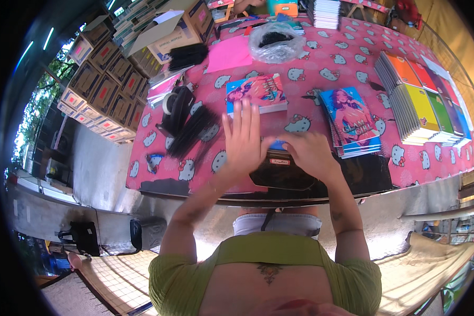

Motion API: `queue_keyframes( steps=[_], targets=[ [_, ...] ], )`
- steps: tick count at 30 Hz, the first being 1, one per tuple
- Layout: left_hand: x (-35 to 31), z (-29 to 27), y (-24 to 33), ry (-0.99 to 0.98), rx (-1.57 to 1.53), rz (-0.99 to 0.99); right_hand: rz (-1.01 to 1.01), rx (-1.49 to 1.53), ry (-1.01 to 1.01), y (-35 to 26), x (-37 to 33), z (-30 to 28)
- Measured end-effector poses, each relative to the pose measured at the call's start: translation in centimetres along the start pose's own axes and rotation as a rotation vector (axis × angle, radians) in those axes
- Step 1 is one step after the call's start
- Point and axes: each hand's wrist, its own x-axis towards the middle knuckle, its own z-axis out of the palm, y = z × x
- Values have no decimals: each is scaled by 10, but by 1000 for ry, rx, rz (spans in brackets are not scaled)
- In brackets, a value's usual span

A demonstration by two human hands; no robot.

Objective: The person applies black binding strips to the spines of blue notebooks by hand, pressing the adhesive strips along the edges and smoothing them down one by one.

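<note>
My left hand [244, 138] is open, its fingers stretched flat and pointing away from me. Its fingertips overlap the near edge of a short stack of colourful notebook covers and pages [257, 94]. Close to the table's front edge sits a black bench-top device [282, 173] with a small red label. My right hand [313, 155] is bent over the device's right side, fingers curled onto its far edge, partly out of sight. Between my two thumbs a bit of blue [279, 144] shows at the device's top; what it belongs to is hidden.
Spiral notebooks [351, 121] lie stacked on the right, with rows of coloured notebooks [424, 108] beyond. At left are a black tape dispenser [176, 108] and bundles of black spiral coils [195, 131]. Farther back stand a clear plastic bag [276, 45], pink sheets [229, 54] and an open carton [176, 34].
</note>
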Motion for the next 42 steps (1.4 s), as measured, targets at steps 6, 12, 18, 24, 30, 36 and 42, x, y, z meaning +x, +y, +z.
queue_keyframes(
  steps=[6,12,18,24,30,36,42],
  targets=[
    [-12,-6,24,-184,-119,11,69,27,-6,-2,-1,0],
    [-49,30,22,158,-218,173,73,344,194,14,-41,-25],
    [24,-31,-11,-82,-295,187,289,1102,282,51,-60,52],
    [-25,7,29,68,-259,136,307,1001,448,30,-52,59],
    [7,1,21,156,-28,128,273,972,351,32,-54,60],
    [22,0,28,337,-7,45,294,971,294,31,-53,60],
    [-5,10,41,87,-103,160,217,931,281,32,-52,61]
  ],
)
